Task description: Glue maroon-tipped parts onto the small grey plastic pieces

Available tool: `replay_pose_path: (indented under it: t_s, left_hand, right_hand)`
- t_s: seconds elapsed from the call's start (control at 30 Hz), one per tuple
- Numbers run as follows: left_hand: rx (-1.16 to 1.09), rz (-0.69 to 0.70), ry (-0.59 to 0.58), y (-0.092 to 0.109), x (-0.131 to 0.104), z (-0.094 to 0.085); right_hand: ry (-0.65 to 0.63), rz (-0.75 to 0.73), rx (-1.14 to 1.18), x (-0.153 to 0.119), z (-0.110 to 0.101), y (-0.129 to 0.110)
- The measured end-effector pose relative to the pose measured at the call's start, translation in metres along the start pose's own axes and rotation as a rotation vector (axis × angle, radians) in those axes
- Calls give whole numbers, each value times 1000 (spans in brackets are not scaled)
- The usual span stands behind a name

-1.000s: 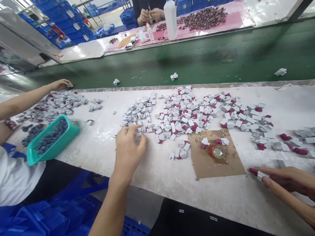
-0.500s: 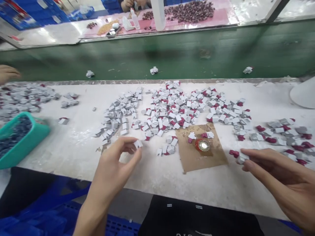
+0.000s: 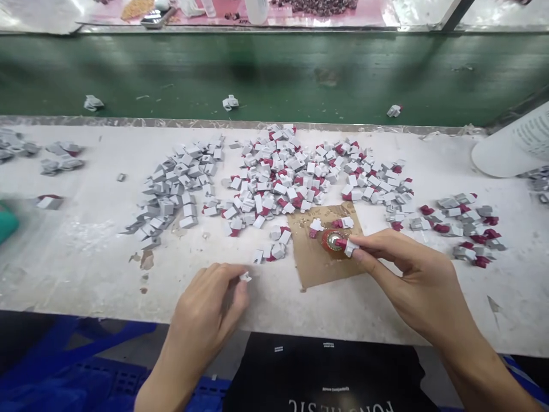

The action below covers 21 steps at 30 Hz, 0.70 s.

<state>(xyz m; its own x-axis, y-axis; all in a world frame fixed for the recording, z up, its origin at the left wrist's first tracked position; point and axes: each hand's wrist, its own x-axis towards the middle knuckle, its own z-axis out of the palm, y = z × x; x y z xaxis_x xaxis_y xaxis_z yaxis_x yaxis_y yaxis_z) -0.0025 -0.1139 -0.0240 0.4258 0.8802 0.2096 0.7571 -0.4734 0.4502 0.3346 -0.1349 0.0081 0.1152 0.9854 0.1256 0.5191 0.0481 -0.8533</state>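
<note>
Between thumb and forefinger, my left hand pinches a small grey-white piece above the white table. My right hand grips a grey-and-maroon piece, its maroon end over or touching the round orange-rimmed metal item. That round item sits on a brown cardboard square. Two loose pieces lie on the cardboard just behind it, one of them a grey-and-maroon piece. Behind the cardboard spreads a large pile of grey-and-maroon pieces.
A pile of plain grey pieces lies at centre left, and more maroon-and-grey pieces at the right. A white container stands at the back right. Part of a teal bin shows at the left edge. A green belt runs behind the table.
My right hand has moved left with its piece, from beside the cardboard to the round item. My left hand still holds its piece, now turned differently. The view has shifted downward and right.
</note>
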Motion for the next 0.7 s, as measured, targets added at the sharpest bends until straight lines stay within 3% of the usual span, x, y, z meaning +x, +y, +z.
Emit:
replay_pose_path:
  t_s: [0.1, 0.37, 0.7]
  left_hand:
    - [39, 65, 31, -9, 1, 3]
    - [53, -65, 118, -12, -7, 15]
    - [64, 23, 52, -14, -5, 15]
  right_hand:
    - [10, -20, -27, -1, 1, -1]
    - [-3, -67, -96, 1, -2, -4]
    - [-28, -132, -145, 6, -2, -8]
